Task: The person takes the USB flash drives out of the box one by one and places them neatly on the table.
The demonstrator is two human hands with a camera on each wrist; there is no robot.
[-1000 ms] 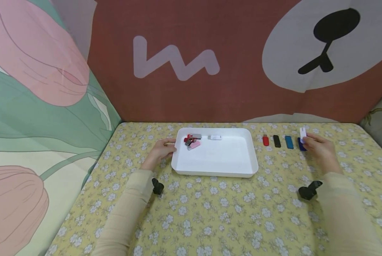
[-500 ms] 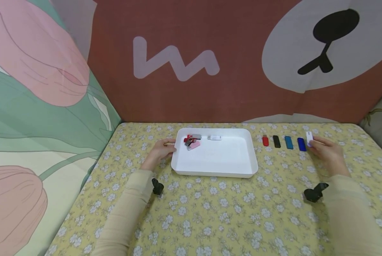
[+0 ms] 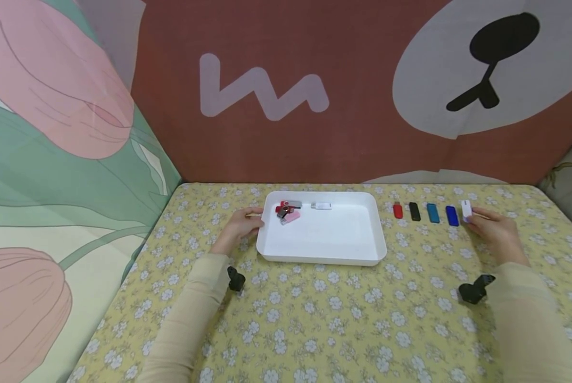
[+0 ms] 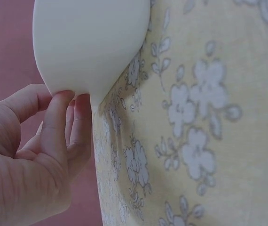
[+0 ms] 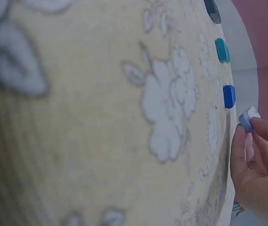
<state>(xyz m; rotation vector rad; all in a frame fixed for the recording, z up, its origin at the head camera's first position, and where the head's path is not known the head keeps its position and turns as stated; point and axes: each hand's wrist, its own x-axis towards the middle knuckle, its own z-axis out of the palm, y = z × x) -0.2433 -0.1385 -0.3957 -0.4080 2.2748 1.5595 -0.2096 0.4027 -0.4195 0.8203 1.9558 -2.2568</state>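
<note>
Right hand, pinching white stick, moved beside blue stick; left hand grips tray.

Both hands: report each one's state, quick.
Left hand: holding the white rectangular plastic tray by its edge.
Right hand: pinching a small white rectangular USB stick.

Compared with a second ago, the right hand has shifted rightward, carrying the white USB stick it pinches from over the dark blue stick to just beside that stick's right side. The white stick also sits a little lower in the head view. The dark blue stick, partly covered then, now shows whole. The right sleeve and the black wrist device have moved rightward too.
</note>
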